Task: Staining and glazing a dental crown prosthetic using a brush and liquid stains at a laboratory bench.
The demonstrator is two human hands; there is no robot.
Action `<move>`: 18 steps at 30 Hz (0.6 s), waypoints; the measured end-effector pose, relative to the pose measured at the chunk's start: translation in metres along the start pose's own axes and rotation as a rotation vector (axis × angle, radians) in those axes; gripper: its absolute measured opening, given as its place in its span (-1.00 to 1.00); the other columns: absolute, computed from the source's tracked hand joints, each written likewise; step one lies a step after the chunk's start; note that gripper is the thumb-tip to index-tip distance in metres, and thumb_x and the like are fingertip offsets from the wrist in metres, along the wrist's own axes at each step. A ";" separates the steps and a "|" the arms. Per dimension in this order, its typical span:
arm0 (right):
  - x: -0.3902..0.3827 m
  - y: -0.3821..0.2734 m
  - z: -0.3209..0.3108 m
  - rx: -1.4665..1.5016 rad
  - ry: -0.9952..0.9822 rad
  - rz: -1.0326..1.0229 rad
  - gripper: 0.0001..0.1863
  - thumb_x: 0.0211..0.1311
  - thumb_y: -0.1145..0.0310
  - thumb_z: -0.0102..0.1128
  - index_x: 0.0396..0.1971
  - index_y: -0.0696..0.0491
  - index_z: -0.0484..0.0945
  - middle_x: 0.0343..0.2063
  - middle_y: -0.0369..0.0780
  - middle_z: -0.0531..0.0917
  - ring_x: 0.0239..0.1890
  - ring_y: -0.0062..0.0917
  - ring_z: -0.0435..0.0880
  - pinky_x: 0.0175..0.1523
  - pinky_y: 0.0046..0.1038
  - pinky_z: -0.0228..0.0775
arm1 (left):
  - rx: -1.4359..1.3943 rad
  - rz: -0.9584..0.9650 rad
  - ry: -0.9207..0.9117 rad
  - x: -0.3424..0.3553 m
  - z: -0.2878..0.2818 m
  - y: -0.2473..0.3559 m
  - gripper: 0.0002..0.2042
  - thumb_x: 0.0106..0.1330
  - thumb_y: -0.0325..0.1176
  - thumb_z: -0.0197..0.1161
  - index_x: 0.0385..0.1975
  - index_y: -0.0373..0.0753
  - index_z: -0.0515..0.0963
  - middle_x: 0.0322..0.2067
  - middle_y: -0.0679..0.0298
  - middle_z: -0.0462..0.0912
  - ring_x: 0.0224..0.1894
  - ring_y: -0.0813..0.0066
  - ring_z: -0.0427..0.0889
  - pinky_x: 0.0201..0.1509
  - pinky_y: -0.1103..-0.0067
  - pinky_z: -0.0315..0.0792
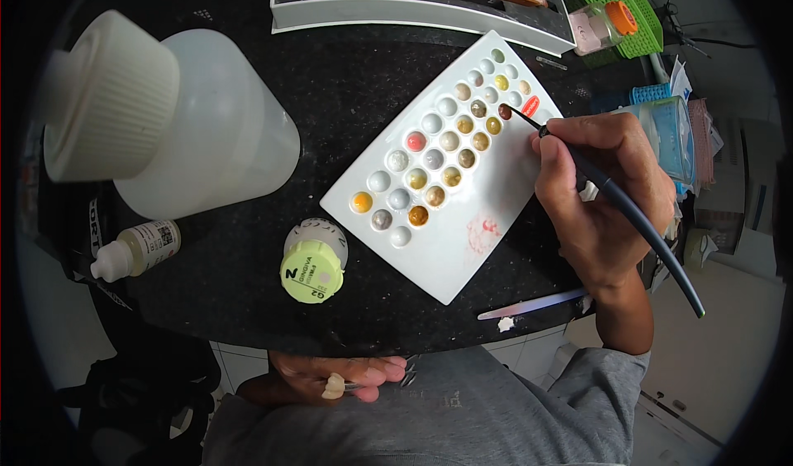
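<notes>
My right hand [599, 189] holds a thin dark brush [636, 218] like a pen. Its tip dips into a dark brown well at the upper right of a white palette [462, 251] with several round wells of tan, yellow, grey and pink pigment. A faint red smear marks the palette's flat part. My left hand [330, 377] rests below the table's near edge, against my grey shirt, pinching metal tweezers [395, 375] that grip a small cream tooth-shaped piece [334, 386].
On the black stone tabletop [347, 78] stand a large translucent bottle [173, 119] with a ribbed white cap, a small dropper bottle [136, 249], and a little jar with a lime-green lid [313, 268]. A flat metal spatula [533, 303] lies near the edge. A white tray [413, 7], an orange-capped jar [607, 24] and green baskets [628, 7] stand behind.
</notes>
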State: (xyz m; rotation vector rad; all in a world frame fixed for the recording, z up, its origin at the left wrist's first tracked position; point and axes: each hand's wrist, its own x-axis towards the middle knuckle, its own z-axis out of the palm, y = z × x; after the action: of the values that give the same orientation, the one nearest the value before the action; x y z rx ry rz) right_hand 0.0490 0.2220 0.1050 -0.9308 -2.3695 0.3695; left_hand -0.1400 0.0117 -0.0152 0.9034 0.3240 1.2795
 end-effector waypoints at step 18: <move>-0.053 -0.034 -0.043 0.753 0.009 -0.124 -0.71 0.26 0.27 -0.07 -0.22 0.22 0.40 -0.40 -0.05 0.44 -0.42 -0.45 0.46 -0.39 -0.52 0.36 | 0.120 0.181 0.453 0.021 0.030 -0.006 -0.80 0.13 -0.58 0.19 -0.22 -0.38 0.50 -0.29 -0.09 0.59 -0.20 0.19 0.62 -0.14 0.50 0.58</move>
State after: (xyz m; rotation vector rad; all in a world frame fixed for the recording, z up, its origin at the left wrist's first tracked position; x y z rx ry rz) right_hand 0.0880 0.1634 0.1336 -0.4206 -1.9973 1.0983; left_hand -0.1096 0.0184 0.0049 0.7476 0.6930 1.6456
